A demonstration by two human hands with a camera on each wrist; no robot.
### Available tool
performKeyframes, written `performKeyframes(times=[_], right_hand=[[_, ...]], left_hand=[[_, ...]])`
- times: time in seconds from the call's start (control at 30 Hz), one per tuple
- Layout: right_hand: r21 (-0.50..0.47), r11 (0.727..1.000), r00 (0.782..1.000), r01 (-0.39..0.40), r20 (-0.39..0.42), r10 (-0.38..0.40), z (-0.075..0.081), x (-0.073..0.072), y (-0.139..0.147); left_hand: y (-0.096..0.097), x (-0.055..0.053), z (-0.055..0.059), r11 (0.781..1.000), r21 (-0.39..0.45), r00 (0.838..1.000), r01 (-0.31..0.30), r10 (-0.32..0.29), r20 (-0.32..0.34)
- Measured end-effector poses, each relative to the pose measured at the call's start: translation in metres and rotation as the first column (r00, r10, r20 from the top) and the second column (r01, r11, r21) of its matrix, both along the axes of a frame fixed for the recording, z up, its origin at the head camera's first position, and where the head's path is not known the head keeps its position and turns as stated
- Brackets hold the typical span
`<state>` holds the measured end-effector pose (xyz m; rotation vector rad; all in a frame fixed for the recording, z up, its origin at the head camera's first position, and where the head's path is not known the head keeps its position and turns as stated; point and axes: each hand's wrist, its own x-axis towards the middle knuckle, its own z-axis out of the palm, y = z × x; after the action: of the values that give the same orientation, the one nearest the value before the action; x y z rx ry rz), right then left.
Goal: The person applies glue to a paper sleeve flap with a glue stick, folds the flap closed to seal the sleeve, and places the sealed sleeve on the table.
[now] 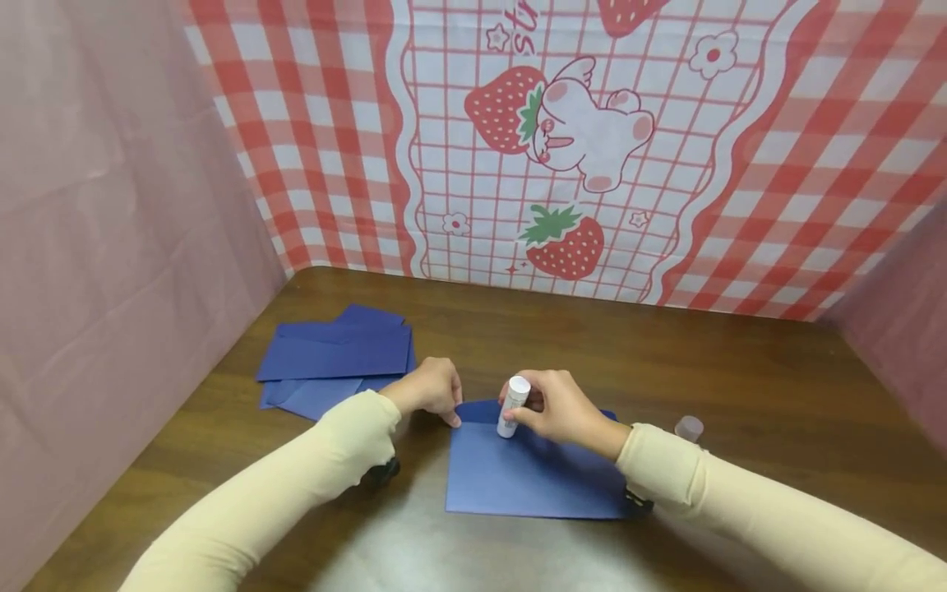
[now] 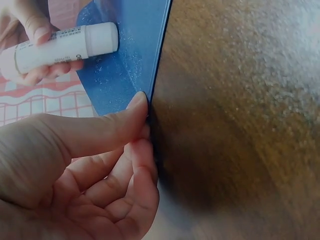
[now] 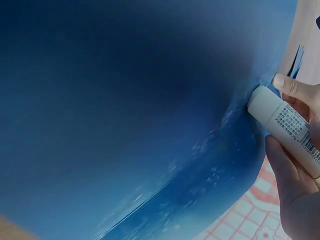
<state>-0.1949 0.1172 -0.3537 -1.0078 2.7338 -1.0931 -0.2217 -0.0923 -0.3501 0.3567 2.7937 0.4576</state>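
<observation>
Envelope (image 1: 528,485), blue and flat, lies on the brown surface (image 1: 777,395) before me, its flap (image 1: 477,412) opened toward twelve o'clock. My left hand (image 1: 432,385) is at its ten o'clock corner, thumb and a finger pinching the edge by the fold, the other fingers loosely curled. My right hand (image 1: 558,407) grasps a white glue stick (image 1: 514,409) by its barrel, fingers on either side, its end touching the paper near the fold, around eleven o'clock on the envelope. In both wrist views whitish smears (image 3: 197,148) streak the flap and the fold line.

I judge the envelope light and thin, stiff enough to lie flat but easy to crease — a clean corner or outer edge is the place to take hold, since the smeared flap is probably tacky. The glue stick looks light too, rigid and smooth; midway along the barrel seems the best grip, clear of the working end, with gentle pressure so the paper doesn't buckle.

Off at ten o'clock from the envelope, more blue envelopes (image 1: 336,353) lie in an uneven pile — and a small pale cap (image 1: 689,428) sits near three o'clock, just beyond my right sleeve (image 1: 666,464).
</observation>
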Motion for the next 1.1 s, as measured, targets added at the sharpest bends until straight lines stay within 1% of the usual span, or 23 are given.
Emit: performKeyframes(times=[0.2,0.33,0.47,0.6,0.8,0.87,1.0,1.1], right_hand=[[0.008,0.998,0.998,0.055,-0.009,-0.055,-0.004,0.007,0.02],[0.011,0.998,0.998,0.068,-0.01,-0.068,-0.004,0.01,0.034],[0.008,0.997,0.997,0.079,-0.005,-0.079,-0.001,0.011,0.045],[0.019,0.995,0.995,0.099,-0.009,-0.099,0.003,0.012,0.057],[0.046,0.989,0.99,0.141,-0.024,-0.14,0.005,0.012,0.077],[0.049,0.988,0.988,0.149,-0.037,-0.148,0.005,0.012,0.083],[0.057,0.985,0.986,0.165,-0.045,-0.163,0.006,0.013,0.093],[0.073,0.981,0.983,0.181,-0.051,-0.177,0.009,0.013,0.101]], left_hand=[[0.006,0.003,-0.005,1.0,0.005,1.0,-0.001,0.001,0.007],[0.01,0.005,-0.008,1.0,0.018,1.0,0.001,-0.001,0.011],[0.012,0.005,-0.007,1.0,0.013,1.0,0.0,0.0,0.001],[0.013,0.002,-0.005,1.0,0.005,1.0,0.011,-0.011,-0.003],[0.013,0.0,-0.002,0.999,-0.029,1.0,0.026,-0.026,-0.003],[0.012,0.0,-0.002,0.999,-0.036,1.0,0.02,-0.02,0.007],[0.008,0.002,-0.002,1.0,-0.026,0.999,-0.009,0.009,0.031],[0.006,0.002,-0.001,1.0,-0.018,0.999,-0.014,0.015,0.029]])
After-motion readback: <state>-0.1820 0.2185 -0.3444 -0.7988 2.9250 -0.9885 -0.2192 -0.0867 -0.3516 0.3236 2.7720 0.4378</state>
